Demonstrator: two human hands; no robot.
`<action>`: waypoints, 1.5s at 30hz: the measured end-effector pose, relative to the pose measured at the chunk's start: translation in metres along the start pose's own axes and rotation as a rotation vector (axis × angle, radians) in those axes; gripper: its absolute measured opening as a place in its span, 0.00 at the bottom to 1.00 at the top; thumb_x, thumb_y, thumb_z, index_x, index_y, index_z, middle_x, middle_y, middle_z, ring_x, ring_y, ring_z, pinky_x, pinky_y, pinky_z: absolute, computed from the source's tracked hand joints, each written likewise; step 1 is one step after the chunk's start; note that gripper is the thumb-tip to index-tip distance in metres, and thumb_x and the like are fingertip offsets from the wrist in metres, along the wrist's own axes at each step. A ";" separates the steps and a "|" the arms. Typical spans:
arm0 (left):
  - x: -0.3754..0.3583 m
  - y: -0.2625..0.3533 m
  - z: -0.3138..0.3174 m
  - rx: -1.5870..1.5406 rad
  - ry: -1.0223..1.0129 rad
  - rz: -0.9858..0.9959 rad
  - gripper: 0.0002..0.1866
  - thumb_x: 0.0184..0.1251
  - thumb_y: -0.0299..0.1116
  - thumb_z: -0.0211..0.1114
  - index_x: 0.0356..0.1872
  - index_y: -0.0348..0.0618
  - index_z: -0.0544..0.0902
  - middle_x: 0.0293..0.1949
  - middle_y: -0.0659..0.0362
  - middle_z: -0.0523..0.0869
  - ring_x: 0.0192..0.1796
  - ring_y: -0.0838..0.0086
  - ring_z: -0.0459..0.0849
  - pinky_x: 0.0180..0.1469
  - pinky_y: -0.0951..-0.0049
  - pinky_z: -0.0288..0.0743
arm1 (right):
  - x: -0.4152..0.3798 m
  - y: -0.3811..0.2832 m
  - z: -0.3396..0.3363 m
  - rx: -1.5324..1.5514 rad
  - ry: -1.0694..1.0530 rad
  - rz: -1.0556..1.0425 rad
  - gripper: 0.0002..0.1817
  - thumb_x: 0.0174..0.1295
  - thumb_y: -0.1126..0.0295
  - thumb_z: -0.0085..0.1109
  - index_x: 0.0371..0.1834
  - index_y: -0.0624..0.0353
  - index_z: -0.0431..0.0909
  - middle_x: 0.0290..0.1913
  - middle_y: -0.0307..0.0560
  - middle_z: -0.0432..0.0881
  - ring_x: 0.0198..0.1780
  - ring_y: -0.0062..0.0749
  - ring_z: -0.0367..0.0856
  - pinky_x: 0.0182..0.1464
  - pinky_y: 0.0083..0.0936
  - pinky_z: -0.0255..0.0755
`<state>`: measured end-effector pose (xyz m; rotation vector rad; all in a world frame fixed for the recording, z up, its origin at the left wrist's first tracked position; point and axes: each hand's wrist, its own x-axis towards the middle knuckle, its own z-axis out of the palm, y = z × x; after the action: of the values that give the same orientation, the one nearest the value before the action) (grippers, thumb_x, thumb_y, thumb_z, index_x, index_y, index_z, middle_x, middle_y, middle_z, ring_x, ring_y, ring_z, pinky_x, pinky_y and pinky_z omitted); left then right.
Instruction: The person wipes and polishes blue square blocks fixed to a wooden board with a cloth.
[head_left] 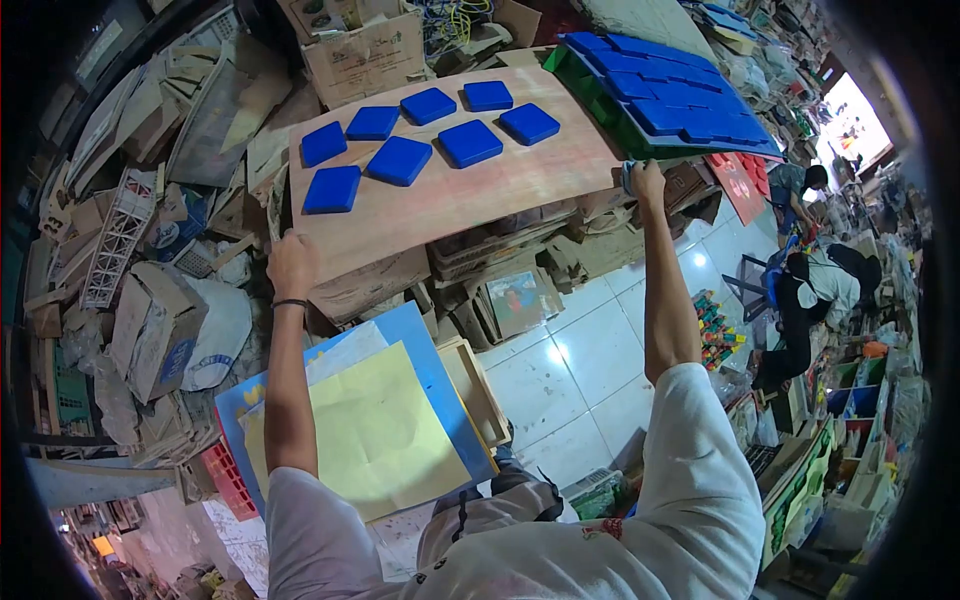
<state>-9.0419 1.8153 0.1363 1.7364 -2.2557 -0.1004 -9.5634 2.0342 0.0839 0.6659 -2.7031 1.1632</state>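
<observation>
A thin plywood board [520, 165] lies across the stacked goods in front of me, with several blue square tiles [400, 161] spread over its far part. My left hand [293, 263] is closed on the board's near left corner. At the near right corner, my right hand [646, 183] is closed around the board's edge, with a small grey-blue thing showing at its fingers that I cannot make out. Right behind that hand, a green tray [590, 105] carries overlapping rows of blue tiles [670, 90].
Below my left arm lies a yellow sheet [375, 430] on a blue board [420, 370]. Cardboard boxes [365, 55] and scrap pile up at the back and left. Two people [820, 285] are at the right, beyond the white tiled floor [540, 390]. A red panel [738, 185] stands near the tray.
</observation>
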 end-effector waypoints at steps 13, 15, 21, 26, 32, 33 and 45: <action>-0.030 -0.017 -0.005 -0.263 0.016 -0.071 0.16 0.56 0.35 0.55 0.40 0.33 0.68 0.29 0.38 0.79 0.29 0.53 0.82 0.30 0.61 0.77 | -0.012 -0.012 -0.035 -0.196 -0.124 -0.082 0.16 0.51 0.64 0.50 0.39 0.64 0.75 0.40 0.65 0.77 0.45 0.59 0.75 0.46 0.43 0.69; -0.037 -0.021 -0.005 -0.471 -0.065 -0.163 0.14 0.56 0.33 0.55 0.37 0.33 0.67 0.27 0.41 0.79 0.23 0.57 0.82 0.24 0.64 0.77 | -0.017 -0.019 -0.040 -0.262 -0.040 -0.094 0.14 0.51 0.65 0.49 0.37 0.62 0.76 0.40 0.65 0.77 0.43 0.61 0.75 0.45 0.45 0.70; -0.044 -0.039 0.016 -0.824 -0.019 -0.224 0.10 0.59 0.33 0.55 0.36 0.37 0.68 0.24 0.54 0.77 0.15 0.75 0.75 0.14 0.78 0.67 | -0.038 -0.037 -0.075 -0.219 0.115 -0.063 0.15 0.51 0.62 0.49 0.32 0.62 0.78 0.36 0.65 0.78 0.41 0.59 0.76 0.44 0.45 0.70; -0.054 -0.028 0.027 -1.047 -0.172 -0.362 0.11 0.64 0.36 0.51 0.30 0.38 0.71 0.17 0.58 0.74 0.14 0.77 0.73 0.14 0.80 0.64 | -0.054 0.004 -0.039 -0.134 -0.086 0.090 0.27 0.51 0.50 0.53 0.35 0.68 0.79 0.36 0.65 0.79 0.45 0.55 0.77 0.48 0.40 0.69; -0.054 -0.028 0.033 -1.125 -0.038 -0.332 0.13 0.65 0.35 0.51 0.22 0.40 0.71 0.13 0.60 0.73 0.11 0.79 0.71 0.12 0.80 0.60 | -0.083 -0.012 0.029 0.707 -0.226 0.320 0.17 0.55 0.60 0.58 0.23 0.66 0.78 0.20 0.41 0.76 0.17 0.22 0.70 0.19 0.20 0.63; -0.054 -0.029 0.034 -1.123 -0.036 -0.330 0.13 0.65 0.35 0.51 0.22 0.40 0.71 0.13 0.60 0.73 0.11 0.79 0.71 0.12 0.80 0.60 | -0.087 -0.025 0.025 0.838 -0.256 0.358 0.16 0.55 0.61 0.57 0.23 0.66 0.78 0.21 0.42 0.77 0.17 0.22 0.71 0.19 0.21 0.63; -0.056 -0.027 0.028 -1.126 0.034 -0.345 0.12 0.65 0.34 0.50 0.23 0.40 0.70 0.13 0.62 0.70 0.11 0.79 0.70 0.11 0.80 0.60 | -0.063 -0.017 0.063 0.747 -0.175 0.300 0.11 0.56 0.69 0.52 0.28 0.68 0.78 0.23 0.43 0.79 0.19 0.25 0.75 0.19 0.21 0.65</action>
<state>-9.0115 1.8580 0.0932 1.3650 -1.3175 -1.1362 -9.4957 2.0011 0.0336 0.4434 -2.5066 2.3333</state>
